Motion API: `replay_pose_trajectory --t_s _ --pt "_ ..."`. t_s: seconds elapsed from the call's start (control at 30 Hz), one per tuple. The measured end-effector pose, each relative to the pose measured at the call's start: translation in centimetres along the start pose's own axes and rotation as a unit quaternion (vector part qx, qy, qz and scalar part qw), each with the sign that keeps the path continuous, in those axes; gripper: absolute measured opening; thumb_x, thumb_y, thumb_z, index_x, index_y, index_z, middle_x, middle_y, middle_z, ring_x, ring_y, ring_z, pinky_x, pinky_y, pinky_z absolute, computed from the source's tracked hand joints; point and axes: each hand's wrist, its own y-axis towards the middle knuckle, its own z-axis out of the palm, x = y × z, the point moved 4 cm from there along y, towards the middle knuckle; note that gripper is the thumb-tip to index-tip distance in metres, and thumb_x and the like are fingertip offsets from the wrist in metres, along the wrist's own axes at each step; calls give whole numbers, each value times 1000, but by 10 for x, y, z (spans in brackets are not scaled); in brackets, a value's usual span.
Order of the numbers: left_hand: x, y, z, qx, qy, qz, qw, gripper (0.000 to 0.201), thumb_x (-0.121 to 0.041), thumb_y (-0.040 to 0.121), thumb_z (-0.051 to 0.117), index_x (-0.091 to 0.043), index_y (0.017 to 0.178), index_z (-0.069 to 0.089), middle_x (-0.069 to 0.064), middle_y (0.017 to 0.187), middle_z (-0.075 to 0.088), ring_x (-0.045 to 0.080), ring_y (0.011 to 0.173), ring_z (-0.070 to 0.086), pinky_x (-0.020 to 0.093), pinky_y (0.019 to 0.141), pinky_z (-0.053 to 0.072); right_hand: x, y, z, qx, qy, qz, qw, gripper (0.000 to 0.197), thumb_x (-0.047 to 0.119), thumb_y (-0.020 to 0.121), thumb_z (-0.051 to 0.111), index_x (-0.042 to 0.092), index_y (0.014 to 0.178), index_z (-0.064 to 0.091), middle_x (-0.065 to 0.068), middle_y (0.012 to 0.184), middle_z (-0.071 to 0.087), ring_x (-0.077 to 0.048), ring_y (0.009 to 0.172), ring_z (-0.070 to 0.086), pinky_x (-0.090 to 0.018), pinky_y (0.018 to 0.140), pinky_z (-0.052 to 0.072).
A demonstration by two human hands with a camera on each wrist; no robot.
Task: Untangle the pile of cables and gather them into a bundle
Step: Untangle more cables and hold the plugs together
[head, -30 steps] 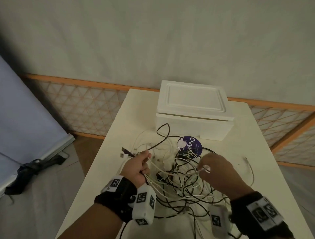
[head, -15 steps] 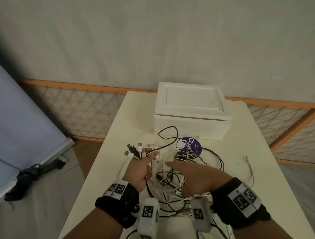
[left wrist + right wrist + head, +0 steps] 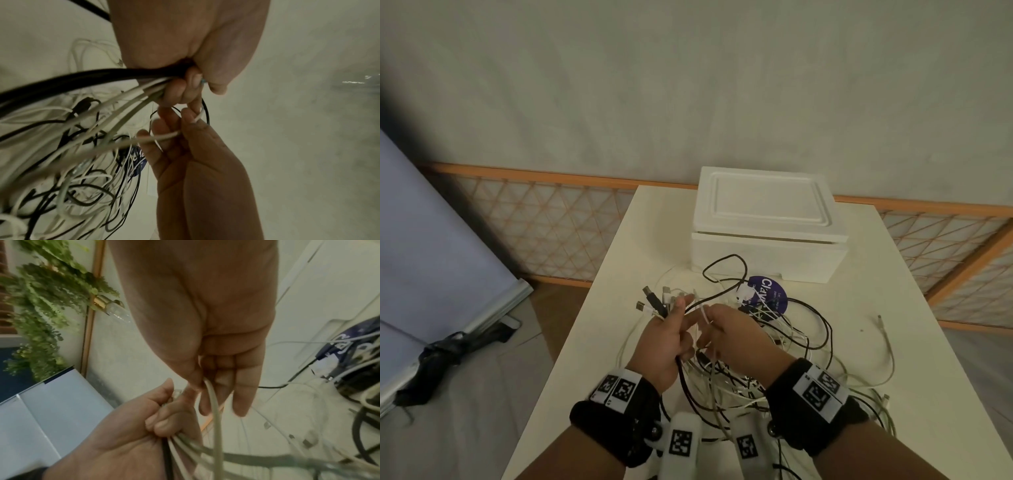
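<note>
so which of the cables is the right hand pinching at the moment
A thin white cable, pinched by the right hand between thumb and forefinger. The other gathered cables, a thick black one and several white ones, are gripped in the left hand.

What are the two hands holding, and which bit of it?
The left hand grips several cables just behind their plugs. The right hand pinches one white cable near its end, between thumb and fingers.

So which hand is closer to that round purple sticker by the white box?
Right. The right hand sits just in front of the purple sticker; the left hand is farther off on its left side, gripping cable ends.
</note>
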Motion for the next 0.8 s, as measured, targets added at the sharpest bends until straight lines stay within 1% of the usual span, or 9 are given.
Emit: replay_pose_trajectory --t_s 0.1,0.2,0.3,0.37,0.43,0.53,0.6,0.67,0.8 --pt "1 9 -14 -46 -37 0 998 35 -43 98 44 -19 111 66 3 107 73 7 36 22 20 38 28 8 -6 -15 -57 -32 -35 997 18 24 99 45 17 102 61 9 73 56 -4 64 52 -23 64 45" --pt "2 22 -39 -142 -105 1 984 24 -34 98 50 -15 96 63 1 105 72 5 32 25 17 35 28 15 -16 -42 -123 52 -70 989 16 27 97 51 18 96 65 -1 70 56 -5 58 45 -19 57 39" --pt "2 31 -60 -181 -159 -25 970 17 -25 99 50 -15 86 53 1 84 73 5 28 26 15 31 29 15 -27 -70 -187 126 -98 969 16 25 93 58 15 84 66 -14 75 60 -13 65 50 -19 61 41" --pt "3 30 -60 -164 -165 -54 971 16 -18 98 52 -12 83 53 2 73 71 5 27 27 15 31 28 14 -29 -82 -198 122 -117 965 16 23 92 59 12 83 67 -4 74 63 -7 63 51 -16 61 40" --pt "5 25 -45 -115 -157 -88 977 19 -19 95 56 -13 78 52 4 66 69 5 27 27 15 31 27 13 -29 -84 -192 123 -131 965 14 26 92 60 17 86 69 6 76 65 -3 65 55 -17 63 42" --pt "9 14 -14 -33 -148 -149 977 33 -32 93 57 -15 68 45 9 65 68 4 27 28 13 31 26 15 -29 -71 -163 123 -154 967 14 30 90 55 29 93 69 5 85 67 -13 77 61 -20 71 47" --pt "10 7 1 2 -137 -173 975 41 -41 94 53 -13 65 47 13 69 70 5 29 32 13 33 29 16 -29 -58 -105 105 -162 975 16 30 92 55 28 98 69 9 84 67 -6 77 61 -19 71 49" --pt "7 4 10 35 -159 -179 970 43 -44 95 50 -9 71 55 13 69 71 5 30 36 14 33 33 15 -31 -45 -34 63 -164 984 14 23 94 58 24 100 71 16 78 66 1 75 60 -13 69 45" --pt "-13 12 -4 32 -213 -127 968 34 -38 87 54 -5 92 63 1 72 72 3 27 29 14 30 27 -12 -39 -31 34 -136 -141 980 21 40 93 55 25 82 66 10 63 57 -3 61 53 -26 60 44"
